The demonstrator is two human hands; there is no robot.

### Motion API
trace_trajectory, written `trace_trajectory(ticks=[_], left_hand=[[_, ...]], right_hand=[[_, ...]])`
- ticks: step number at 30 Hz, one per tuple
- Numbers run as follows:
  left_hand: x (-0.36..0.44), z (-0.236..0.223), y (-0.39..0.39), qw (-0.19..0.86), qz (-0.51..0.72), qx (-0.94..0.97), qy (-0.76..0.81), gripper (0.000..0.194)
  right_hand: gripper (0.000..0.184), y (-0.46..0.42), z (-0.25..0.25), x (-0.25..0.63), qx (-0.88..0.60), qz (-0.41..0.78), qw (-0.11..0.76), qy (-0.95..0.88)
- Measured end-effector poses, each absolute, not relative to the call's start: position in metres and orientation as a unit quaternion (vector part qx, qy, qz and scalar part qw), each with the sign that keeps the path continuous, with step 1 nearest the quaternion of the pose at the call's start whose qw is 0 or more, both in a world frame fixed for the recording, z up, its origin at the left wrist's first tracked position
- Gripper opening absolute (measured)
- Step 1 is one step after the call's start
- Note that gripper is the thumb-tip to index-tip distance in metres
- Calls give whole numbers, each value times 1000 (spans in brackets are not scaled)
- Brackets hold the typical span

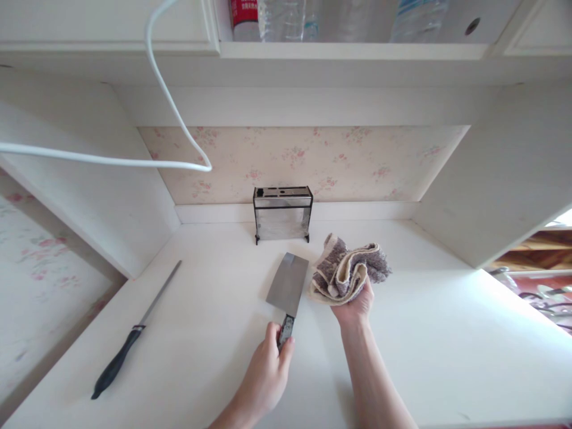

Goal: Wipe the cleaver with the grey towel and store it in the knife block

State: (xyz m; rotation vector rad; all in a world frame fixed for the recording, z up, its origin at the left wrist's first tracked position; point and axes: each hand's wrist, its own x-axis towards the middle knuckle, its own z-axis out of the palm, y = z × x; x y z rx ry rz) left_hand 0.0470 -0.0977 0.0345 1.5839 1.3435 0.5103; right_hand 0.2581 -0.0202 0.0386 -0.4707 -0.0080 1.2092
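My left hand (270,363) is closed round the dark handle of a cleaver (289,280), whose broad steel blade points away from me above the white counter. In my right hand (355,307) is a bunched brown-and-cream towel (346,271), just right of the blade; the cloth hides most of the fingers. Blade and towel look close together but apart. Behind them, against the back wall, stands a knife block (283,217) with slots in its top and clear sides. A honing steel (134,333) with a black handle lies on the counter at the left.
The white counter (429,333) sits between side panels, under a shelf (357,51) holding plastic bottles (281,21). A white cable (111,159) hangs across the upper left. Beyond the right edge are metal items (543,295), too small to make out.
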Motion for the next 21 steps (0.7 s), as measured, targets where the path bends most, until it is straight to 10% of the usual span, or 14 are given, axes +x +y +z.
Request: trace_trajectory(ticks=[21], left_hand=[[49, 33, -94, 472, 219, 653, 550, 19]], right_hand=[[28, -18, 30, 259, -175, 582, 794, -29]])
